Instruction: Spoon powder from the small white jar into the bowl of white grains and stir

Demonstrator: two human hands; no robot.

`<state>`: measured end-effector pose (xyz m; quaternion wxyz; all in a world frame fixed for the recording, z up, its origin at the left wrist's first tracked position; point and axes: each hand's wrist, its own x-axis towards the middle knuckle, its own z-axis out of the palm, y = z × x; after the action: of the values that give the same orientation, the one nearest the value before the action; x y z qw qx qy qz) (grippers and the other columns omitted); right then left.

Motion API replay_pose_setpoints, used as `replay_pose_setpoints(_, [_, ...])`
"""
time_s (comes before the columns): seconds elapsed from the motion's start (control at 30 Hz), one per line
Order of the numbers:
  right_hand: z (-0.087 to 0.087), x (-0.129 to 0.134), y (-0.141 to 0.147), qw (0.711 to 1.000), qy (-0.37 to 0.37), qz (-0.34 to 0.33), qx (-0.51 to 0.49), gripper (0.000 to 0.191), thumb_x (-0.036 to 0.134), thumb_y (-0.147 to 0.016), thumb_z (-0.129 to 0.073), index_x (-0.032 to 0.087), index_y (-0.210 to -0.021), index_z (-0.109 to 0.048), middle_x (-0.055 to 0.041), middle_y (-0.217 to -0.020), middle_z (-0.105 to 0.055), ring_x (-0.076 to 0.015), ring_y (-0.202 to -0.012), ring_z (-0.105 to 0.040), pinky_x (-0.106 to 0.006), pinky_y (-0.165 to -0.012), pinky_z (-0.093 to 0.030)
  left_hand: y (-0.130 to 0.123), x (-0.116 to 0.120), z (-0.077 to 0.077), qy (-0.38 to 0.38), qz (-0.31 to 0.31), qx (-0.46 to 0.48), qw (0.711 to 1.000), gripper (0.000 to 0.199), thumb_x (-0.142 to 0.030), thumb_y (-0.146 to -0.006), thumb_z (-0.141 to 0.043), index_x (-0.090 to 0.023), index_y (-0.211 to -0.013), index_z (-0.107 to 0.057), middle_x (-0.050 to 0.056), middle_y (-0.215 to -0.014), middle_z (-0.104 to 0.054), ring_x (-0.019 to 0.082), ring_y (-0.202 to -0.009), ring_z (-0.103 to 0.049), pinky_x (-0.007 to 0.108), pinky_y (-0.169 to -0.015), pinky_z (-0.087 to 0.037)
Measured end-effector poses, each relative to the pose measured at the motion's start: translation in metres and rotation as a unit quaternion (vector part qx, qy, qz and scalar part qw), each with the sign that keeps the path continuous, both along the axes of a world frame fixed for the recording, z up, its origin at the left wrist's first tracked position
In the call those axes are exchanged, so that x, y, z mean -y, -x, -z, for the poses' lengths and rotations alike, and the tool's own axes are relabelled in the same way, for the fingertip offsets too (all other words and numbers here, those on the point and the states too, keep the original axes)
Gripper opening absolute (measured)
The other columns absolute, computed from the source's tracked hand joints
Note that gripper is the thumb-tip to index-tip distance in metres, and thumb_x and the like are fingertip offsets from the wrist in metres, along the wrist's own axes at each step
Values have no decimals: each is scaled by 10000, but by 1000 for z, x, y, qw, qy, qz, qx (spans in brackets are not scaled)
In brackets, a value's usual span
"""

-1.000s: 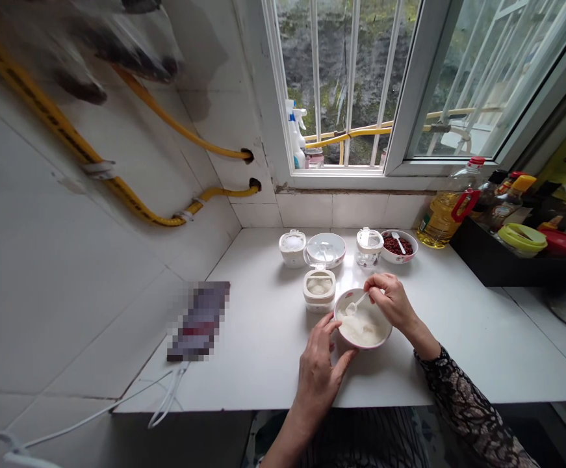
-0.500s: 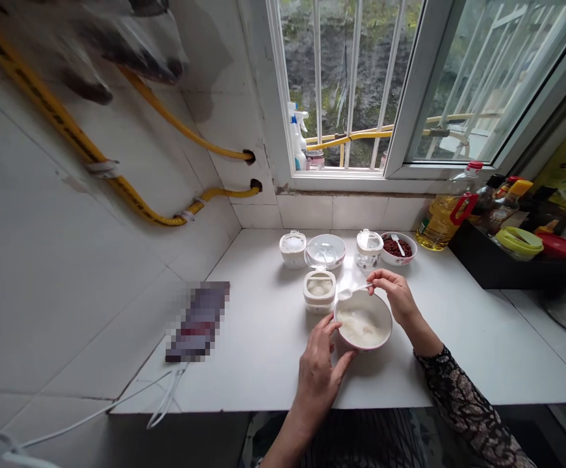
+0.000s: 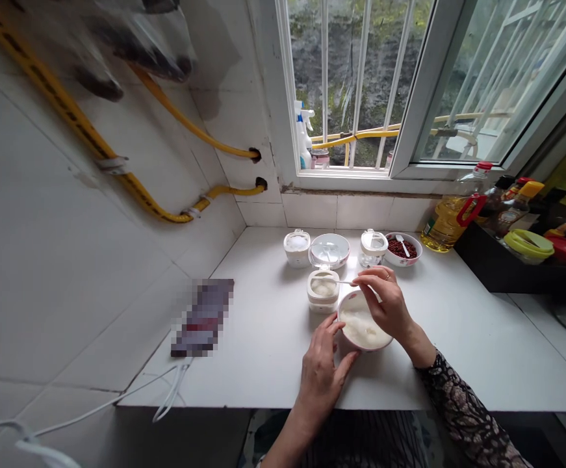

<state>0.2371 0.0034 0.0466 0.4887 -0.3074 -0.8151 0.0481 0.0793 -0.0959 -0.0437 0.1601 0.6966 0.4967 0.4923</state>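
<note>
With thumb and fingers round its left side, my left hand [image 3: 322,364] holds the white bowl [image 3: 351,300], which contains a pale, whitish substance. My right hand [image 3: 385,302] pinches the handle of a small white spoon [image 3: 344,282] above the bowl. The spoon's head is at the open mouth of a small lidded jar [image 3: 323,306] just left of the bowl. Pale contents show inside this jar, and its clear lid is tipped back. Part of the bowl's right side is hidden behind my right hand.
Behind stand a jar of white contents [image 3: 297,258], a bowl with a clear piece inside [image 3: 344,259], another jar [image 3: 373,257] and a bowl of dark red beans [image 3: 417,258]. An oil bottle [image 3: 441,227] and a black condiment box [image 3: 477,260] are right; a pixelated object [image 3: 202,318] and cable lie left.
My right hand has moved left, bringing the spoon from over the bowl's back rim to the open jar. My left hand stays on the bowl. The view has shifted slightly.
</note>
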Motion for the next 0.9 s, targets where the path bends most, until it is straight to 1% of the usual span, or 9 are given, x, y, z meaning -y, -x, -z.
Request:
replay_pose_setpoints(0.1, [-1,1,-9,998,58,23,-32,169,167,-945,-516,244,-934,-666,-38,-785,-735,-245,-878,-663,-419,-867,-466,0,0,1,6,-5,-4,1000,429,-178,-905,-637,-247,-1300,-483,139,-1396,-554,283,-1218,-617,351,-749,-627])
replay_pose_setpoints(0.2, [2,-1,-20,993,100,54,-44,174,155,-896,-506,243,-858,-652,-13,-687,-682,-242,-828,-634,-394,-833,-469,0,1,0,7,-9,-1,1000,433,-174,-897,-638,-244,-1296,-484,140,-1399,-552,286,-1224,-611,351,-749,-626])
replay_pose_setpoints(0.3, [7,-7,-28,991,114,67,11,182,127,-824,-498,238,-745,-620,-6,-675,-666,-221,-746,-610,-404,-866,-445,-1,1,0,5,-7,2,1000,437,-169,-893,-638,-245,-1296,-485,141,-1399,-553,288,-1217,-612,356,-750,-626])
replay_pose_setpoints(0.37, [11,-9,-27,989,115,69,58,181,122,-802,-500,229,-696,-600,-10,-674,-663,-208,-699,-594,-425,-902,-419,-1,1,-1,5,-8,4,1000,437,-169,-891,-637,-248,-1295,-489,140,-1396,-555,290,-1214,-612,356,-746,-625])
replay_pose_setpoints(0.5, [16,-7,-19,985,135,45,96,197,108,-791,-481,222,-690,-606,-15,-668,-656,-207,-707,-595,-413,-896,-410,-2,1,-1,6,-10,4,1000,438,-161,-889,-635,-248,-1294,-490,139,-1394,-553,288,-1207,-614,346,-734,-623])
replay_pose_setpoints(0.6, [16,-6,-17,984,162,35,67,194,118,-778,-473,226,-698,-613,-13,-686,-674,-207,-726,-602,-393,-884,-418,-2,1,-2,3,-13,2,1000,435,-161,-891,-635,-250,-1292,-490,136,-1386,-556,284,-1194,-620,340,-726,-621])
replay_pose_setpoints(0.77, [9,-8,-24,976,209,64,-23,179,159,-748,-475,233,-645,-603,10,-569,-615,-206,-679,-597,-377,-857,-429,-1,1,-4,-6,-11,-2,1000,426,-162,-897,-638,-251,-1287,-492,135,-1372,-570,275,-1179,-631,321,-716,-617])
replay_pose_setpoints(0.83, [6,-8,-25,965,248,61,-61,172,182,-741,-478,228,-640,-609,13,-546,-600,-200,-646,-587,-357,-796,-442,-1,1,-4,-8,-10,-5,1000,433,-160,-896,-639,-250,-1292,-489,135,-1371,-572,271,-1178,-633,314,-717,-616])
replay_pose_setpoints(0.9, [4,-8,-25,947,304,40,-98,165,218,-741,-483,220,-655,-624,16,-528,-588,-188,-591,-564,-330,-702,-443,-1,1,-4,-9,-9,-5,1000,440,-158,-895,-642,-247,-1296,-484,136,-1372,-570,269,-1178,-633,312,-720,-616])
